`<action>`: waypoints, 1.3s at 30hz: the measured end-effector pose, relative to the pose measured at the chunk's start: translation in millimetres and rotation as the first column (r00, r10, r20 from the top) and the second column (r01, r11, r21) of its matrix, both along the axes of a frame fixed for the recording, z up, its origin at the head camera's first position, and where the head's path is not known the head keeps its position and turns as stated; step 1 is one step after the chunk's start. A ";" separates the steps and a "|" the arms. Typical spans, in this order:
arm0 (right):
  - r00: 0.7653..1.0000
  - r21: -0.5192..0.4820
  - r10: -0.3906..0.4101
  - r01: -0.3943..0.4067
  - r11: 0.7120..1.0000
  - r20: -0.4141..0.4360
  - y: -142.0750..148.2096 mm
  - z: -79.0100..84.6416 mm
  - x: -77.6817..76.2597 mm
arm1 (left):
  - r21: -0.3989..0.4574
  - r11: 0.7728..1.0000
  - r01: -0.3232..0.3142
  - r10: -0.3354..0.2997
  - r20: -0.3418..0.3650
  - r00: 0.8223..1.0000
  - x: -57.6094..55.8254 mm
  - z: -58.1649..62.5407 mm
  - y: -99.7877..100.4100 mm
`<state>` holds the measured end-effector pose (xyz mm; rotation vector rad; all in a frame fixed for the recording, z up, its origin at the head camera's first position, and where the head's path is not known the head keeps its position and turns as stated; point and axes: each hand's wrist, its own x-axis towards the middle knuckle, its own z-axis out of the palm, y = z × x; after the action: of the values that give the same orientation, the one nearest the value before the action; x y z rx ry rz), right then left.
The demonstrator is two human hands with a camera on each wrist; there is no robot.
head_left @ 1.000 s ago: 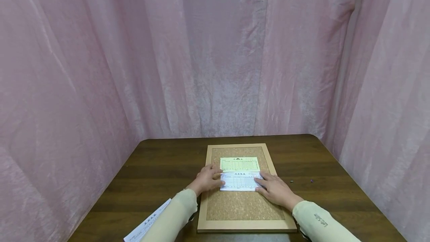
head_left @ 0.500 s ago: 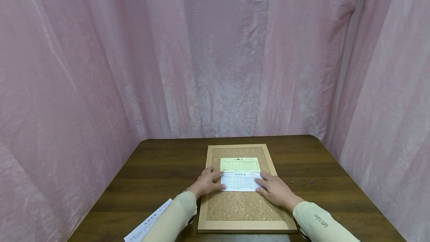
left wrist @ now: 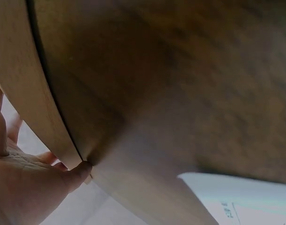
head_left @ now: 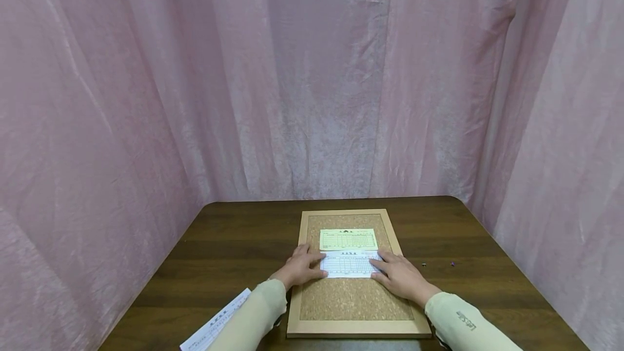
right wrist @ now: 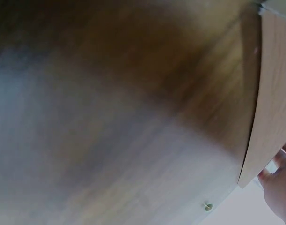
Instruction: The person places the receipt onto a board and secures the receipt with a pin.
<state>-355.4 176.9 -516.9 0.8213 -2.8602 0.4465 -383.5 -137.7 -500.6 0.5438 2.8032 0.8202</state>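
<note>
A wood-framed cork board (head_left: 356, 301) lies flat on the table. On its cork lie a pale green printed form (head_left: 348, 239) and, just below it, a white printed form (head_left: 347, 265). My left hand (head_left: 298, 267) rests across the board's left frame, its thumb and index fingertips at the white form's left edge. At the right edge of that form, my right hand (head_left: 401, 276) has its fingertips on the paper. Each wrist view catches part of its hand at the board's frame: left hand (left wrist: 33, 185) and right hand (right wrist: 279, 190).
Two small push pins, one greenish (head_left: 424, 265) and one purple (head_left: 452, 264), lie on the brown table (head_left: 234, 242) right of the board. Another white printed form (head_left: 214, 323) lies at the left front, partly hidden by my left sleeve. Pink curtains (head_left: 317, 80) hang behind the table.
My left index fingertip has slid slightly nearer along the white form's left edge. The right hand and both forms stay nearly in place.
</note>
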 end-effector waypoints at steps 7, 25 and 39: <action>1.000 0.001 -0.006 0.006 1.000 0.012 -0.5 1.2 1.3 | -0.011 1.000 -0.009 0.009 0.021 1.000 2.2 2.5 0.4; 1.000 0.007 -0.024 0.024 1.000 -0.007 1.1 3.6 0.8 | 0.001 1.000 -0.003 0.003 0.030 1.000 3.1 -1.0 -1.7; 0.999 0.035 -0.054 0.053 0.998 0.003 10.3 13.6 2.1 | -0.044 0.999 0.023 -0.023 0.001 1.000 3.5 1.0 -4.4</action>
<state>-353.3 187.2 -503.2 0.7482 -2.8929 0.3937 -380.0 -142.1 -499.6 0.5672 2.8019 0.7528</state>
